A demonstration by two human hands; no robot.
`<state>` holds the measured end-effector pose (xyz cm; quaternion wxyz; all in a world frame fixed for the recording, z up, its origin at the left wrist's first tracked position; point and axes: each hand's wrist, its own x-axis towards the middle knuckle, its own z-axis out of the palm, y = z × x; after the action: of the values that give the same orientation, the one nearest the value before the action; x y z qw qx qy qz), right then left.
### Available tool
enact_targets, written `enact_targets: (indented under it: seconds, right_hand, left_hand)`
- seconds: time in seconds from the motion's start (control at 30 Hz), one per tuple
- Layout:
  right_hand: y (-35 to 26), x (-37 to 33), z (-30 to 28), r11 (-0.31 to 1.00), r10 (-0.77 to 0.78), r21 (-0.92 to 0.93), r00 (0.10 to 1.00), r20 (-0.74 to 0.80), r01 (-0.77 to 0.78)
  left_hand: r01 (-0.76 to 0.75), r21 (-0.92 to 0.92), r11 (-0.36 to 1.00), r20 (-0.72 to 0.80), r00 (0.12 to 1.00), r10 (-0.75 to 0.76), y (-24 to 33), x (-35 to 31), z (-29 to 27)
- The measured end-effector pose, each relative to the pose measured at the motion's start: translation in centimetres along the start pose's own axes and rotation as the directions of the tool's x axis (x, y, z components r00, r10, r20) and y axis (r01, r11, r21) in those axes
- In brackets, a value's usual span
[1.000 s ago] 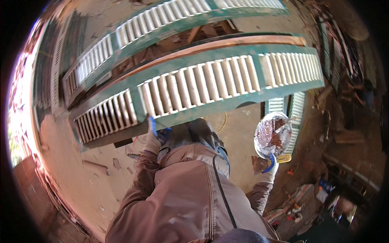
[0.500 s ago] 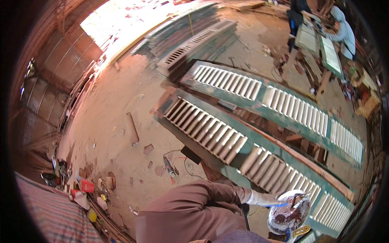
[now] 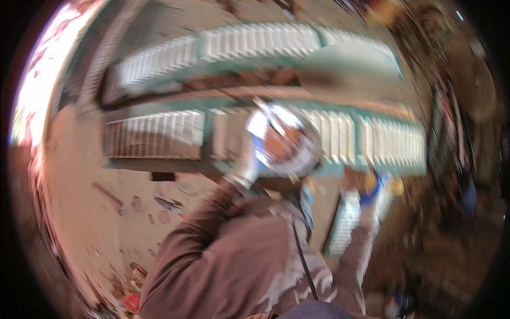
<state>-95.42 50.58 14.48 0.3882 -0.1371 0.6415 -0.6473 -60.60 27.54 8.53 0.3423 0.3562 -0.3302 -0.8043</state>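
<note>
Over tan floor and louvres, left fingers grip bowl, right fingers yellow handle.

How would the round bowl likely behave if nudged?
The bowl is probably stiff, since its rim looks round despite the blur. Gripped by the left hand at one side only, it would likely tip if pushed at the far rim. The brown patch inside might smear, though blur hides its texture.

Dusty tan floor, glaring daylight at left
</note>
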Motion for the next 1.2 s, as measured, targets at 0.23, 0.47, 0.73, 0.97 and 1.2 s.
enact_targets:
  seconds: [0.23,0.47,0.73,0.97,1.2]
  right_hand:
    - [-3.2,3.8,-5.0,0.998,0.029,0.046,0.997,0.068,-0.033]
    - [-3.8,4.4,-8.1,0.869,-0.056,-0.477,0.983,0.175,0.134]
    - [-2.6,10.0,-7.5,-0.264,-0.223,-0.439,0.389,0.894,0.859]
    - [2.3,11.5,-6.4,-0.411,-0.072,-0.325,0.325,0.943,0.852]
    - [0.4,8.7,-9.1,-0.237,0.086,-0.294,0.322,0.943,0.926]
  left_hand:
    - [-0.178,0.042,0.983,-0.414,0.892,0.179,-2.7,4.6,-2.4]
    - [-0.057,0.374,0.926,-0.785,0.511,0.349,-3.9,2.2,-4.0]
    - [0.035,0.620,0.784,-0.712,0.445,0.543,-8.7,-0.5,-7.8]
    - [-0.101,0.612,0.785,-0.724,0.328,0.607,-8.8,1.4,-4.3]
    - [0.095,0.738,0.668,-0.665,0.274,0.695,-9.3,1.4,-5.2]
